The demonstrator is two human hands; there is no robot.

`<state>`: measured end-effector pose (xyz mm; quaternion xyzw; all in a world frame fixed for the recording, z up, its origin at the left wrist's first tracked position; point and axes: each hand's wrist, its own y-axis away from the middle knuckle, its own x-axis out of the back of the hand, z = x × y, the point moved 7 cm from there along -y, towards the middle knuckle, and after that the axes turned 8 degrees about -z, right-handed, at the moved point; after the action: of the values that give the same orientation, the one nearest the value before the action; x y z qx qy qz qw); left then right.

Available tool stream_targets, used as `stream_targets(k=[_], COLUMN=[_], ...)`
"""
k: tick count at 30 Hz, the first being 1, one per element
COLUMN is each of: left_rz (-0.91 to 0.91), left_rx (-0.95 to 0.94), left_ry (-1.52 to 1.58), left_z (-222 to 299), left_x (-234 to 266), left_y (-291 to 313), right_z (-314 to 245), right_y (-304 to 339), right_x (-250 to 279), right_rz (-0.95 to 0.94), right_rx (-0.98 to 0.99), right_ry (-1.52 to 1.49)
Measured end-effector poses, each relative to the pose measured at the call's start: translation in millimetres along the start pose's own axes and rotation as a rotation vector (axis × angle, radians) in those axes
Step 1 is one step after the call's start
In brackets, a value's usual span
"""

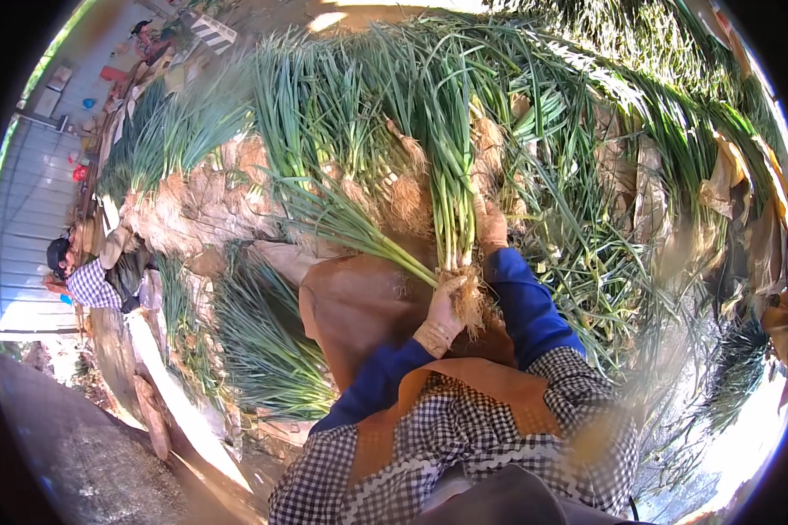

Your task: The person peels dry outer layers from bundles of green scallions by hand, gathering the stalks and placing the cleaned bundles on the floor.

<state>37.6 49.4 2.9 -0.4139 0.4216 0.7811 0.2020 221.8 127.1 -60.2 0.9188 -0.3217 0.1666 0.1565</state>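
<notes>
My left hand (442,317) is closed round the white lower ends of a bunch of green garlic (453,197), just above its hairy brown roots (471,304). A few thinner stalks (385,241) slant out of the same hand toward the upper left. My right hand (492,226) grips the bunch's right side higher up, its fingers partly hidden by the stems. The bunch stands nearly upright in the picture, leaves pointing away from me, above my brown apron (359,302).
Rows of rooted green stalks (341,114) lie ahead, with root clumps (201,210) toward me. Another leafy pile (267,337) lies left of my legs. Loose leaves (600,289) spread on the right. A co-worker (96,276) in a checked top sits at far left; another person (153,44) is farther off.
</notes>
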Motion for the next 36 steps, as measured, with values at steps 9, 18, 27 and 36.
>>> stream_targets(k=[9, 18, 27, 36], left_rz=[0.008, -0.338, -0.357, -0.415], left_rx=[-0.121, 0.113, 0.149, 0.199], left_ry=[0.164, 0.355, 0.362, 0.36], left_z=[26, 23, 29, 8], left_x=[8, -21, -16, -26], left_y=[-10, 2, 14, 8], right_z=[-104, -73, -86, -90], right_y=[194, 76, 45, 63], right_x=[97, 50, -30, -1], right_rz=[-0.587, -0.751, -0.567, -0.782], right_rx=[0.906, 0.229, -0.05, -0.057], right_ry=[0.211, -0.243, -0.953, -1.323])
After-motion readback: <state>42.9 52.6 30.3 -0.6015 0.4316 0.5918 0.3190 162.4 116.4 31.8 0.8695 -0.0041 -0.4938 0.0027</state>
